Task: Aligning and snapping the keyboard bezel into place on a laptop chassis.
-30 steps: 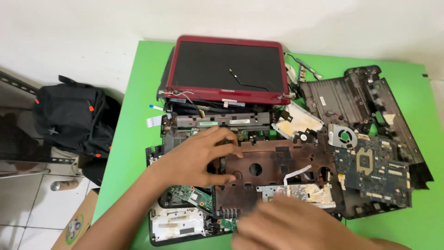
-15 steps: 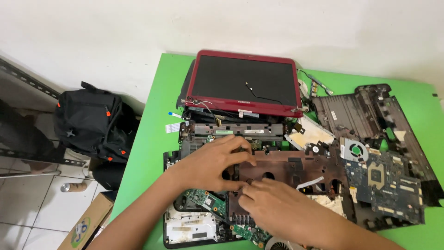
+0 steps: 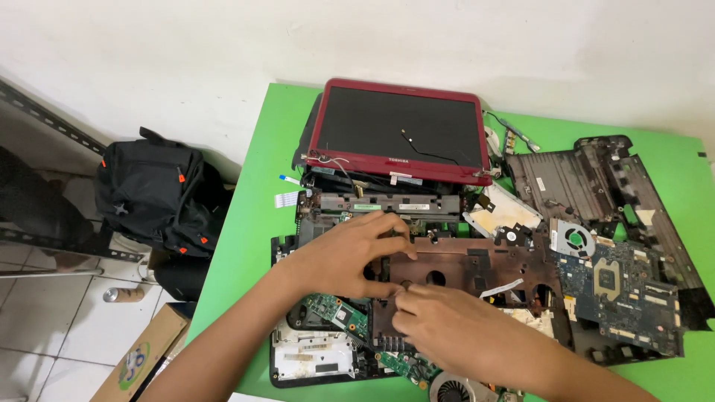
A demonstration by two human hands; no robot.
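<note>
Left hand: the left hand (image 3: 350,257) lies on the dark red laptop palmrest frame (image 3: 469,272) in the middle of the green table (image 3: 246,223); fingers curled, gripping its left end
Right hand: the right hand (image 3: 439,320) pinches the frame's front edge; fingers close together
Labels: a white label sits on the white drive (image 3: 313,356) at the front edge; a small white sticker (image 3: 287,199) lies near the left edge; a brown cardboard box (image 3: 141,357) with a round green sign stands on the floor
Other things: red laptop lid (image 3: 398,130) at the back edge; blue motherboard (image 3: 622,286) toward the right edge; black backpack (image 3: 156,193) on the floor
Change: the right hand has slid further left since half a second ago; the left hand stayed put
</note>
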